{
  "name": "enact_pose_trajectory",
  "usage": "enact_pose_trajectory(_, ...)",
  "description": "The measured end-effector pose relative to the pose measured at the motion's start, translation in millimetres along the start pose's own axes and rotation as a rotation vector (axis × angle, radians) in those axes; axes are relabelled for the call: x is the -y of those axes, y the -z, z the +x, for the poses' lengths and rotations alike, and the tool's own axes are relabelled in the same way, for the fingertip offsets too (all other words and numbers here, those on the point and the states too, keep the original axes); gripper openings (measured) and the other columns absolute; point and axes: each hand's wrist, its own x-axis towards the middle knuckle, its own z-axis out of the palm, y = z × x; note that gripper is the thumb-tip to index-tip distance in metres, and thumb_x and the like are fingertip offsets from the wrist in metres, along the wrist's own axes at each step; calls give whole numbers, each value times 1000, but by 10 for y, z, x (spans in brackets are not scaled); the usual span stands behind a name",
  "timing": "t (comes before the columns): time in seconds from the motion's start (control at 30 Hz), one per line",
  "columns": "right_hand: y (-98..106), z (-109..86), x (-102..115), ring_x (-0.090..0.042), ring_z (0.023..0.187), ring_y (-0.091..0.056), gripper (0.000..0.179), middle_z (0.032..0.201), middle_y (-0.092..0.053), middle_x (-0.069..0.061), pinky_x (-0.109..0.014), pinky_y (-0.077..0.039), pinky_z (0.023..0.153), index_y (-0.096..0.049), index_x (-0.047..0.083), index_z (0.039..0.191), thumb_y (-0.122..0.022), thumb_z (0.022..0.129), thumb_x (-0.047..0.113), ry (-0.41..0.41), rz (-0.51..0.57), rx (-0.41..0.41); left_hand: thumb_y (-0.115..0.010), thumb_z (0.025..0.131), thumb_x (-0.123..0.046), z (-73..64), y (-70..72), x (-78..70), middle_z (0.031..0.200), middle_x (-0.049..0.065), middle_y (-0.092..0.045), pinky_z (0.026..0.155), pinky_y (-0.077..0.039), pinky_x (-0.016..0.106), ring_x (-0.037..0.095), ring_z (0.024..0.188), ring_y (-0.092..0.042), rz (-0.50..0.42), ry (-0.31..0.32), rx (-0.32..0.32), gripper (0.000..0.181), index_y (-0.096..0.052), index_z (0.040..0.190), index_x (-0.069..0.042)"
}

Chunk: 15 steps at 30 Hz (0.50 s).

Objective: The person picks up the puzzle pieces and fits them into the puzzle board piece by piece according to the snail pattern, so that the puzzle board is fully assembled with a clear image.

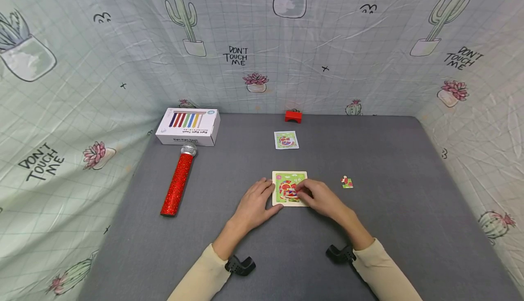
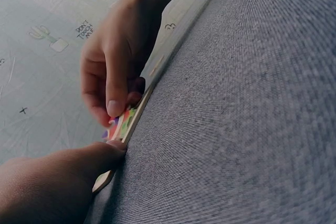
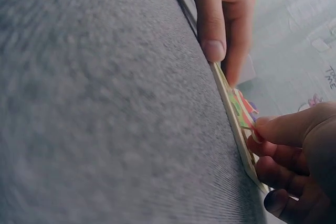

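A square wooden jigsaw puzzle (image 1: pixel 279 177) with a pale frame and a green, red and yellow picture lies flat between the two hands. My left hand (image 1: pixel 254 204) rests at its left side, thumb at the near corner, fingers fairly straight along the edge. Over the puzzle's right part, my right hand (image 1: pixel 323 199) pinches a small puzzle piece (image 3: pixel 256 136) between thumb and fingers; most of the piece is hidden. To the right of that hand lies another loose jigsaw piece (image 1: pixel 347 183), red and green.
A small picture card (image 1: pixel 286 140) lies beyond the puzzle, with a red block (image 1: pixel 293 117) behind it at the table's far edge. At the left are a white box (image 1: pixel 186 130) and a glittery red microphone (image 1: pixel 178 185) touching or nearly touching it.
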Motion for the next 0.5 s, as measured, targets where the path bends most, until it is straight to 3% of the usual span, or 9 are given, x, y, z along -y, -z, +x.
enact_pose_trajectory(0.5,-57,25,24,-3,75,-53,10,88,-64,4,-23,-49,66,-72,11,99,-75,90,14,32,-11,-19,-72,89,-49,2,17,-13,139,11,-61,118,-41,44,30,138,-51,-9,10,7,66,-61,135,-3)
